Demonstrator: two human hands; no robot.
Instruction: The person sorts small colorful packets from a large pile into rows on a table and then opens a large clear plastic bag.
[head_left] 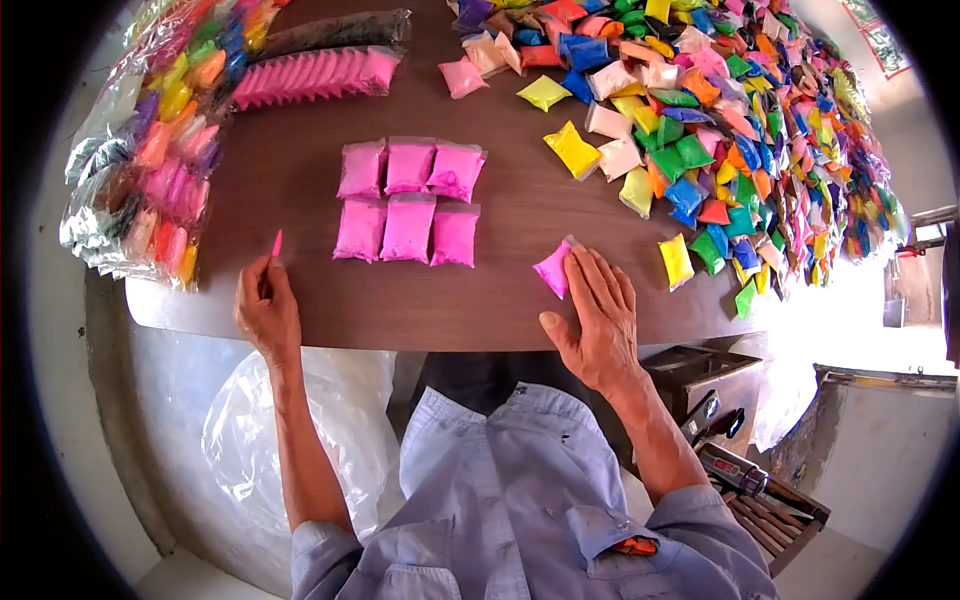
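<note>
Packet (552, 270) under right hand (598, 320), left hand (268, 305) pinching (strip (277, 242))

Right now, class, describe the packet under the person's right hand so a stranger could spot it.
On the brown table, look right of the block of six pink packets, toward the colourful heap. One pink packet lies alone, tilted, with the right hand resting on it.

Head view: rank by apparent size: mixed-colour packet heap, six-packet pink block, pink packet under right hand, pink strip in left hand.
1. mixed-colour packet heap
2. six-packet pink block
3. pink packet, partly hidden by the right hand
4. pink strip in the left hand
No close calls.
</note>
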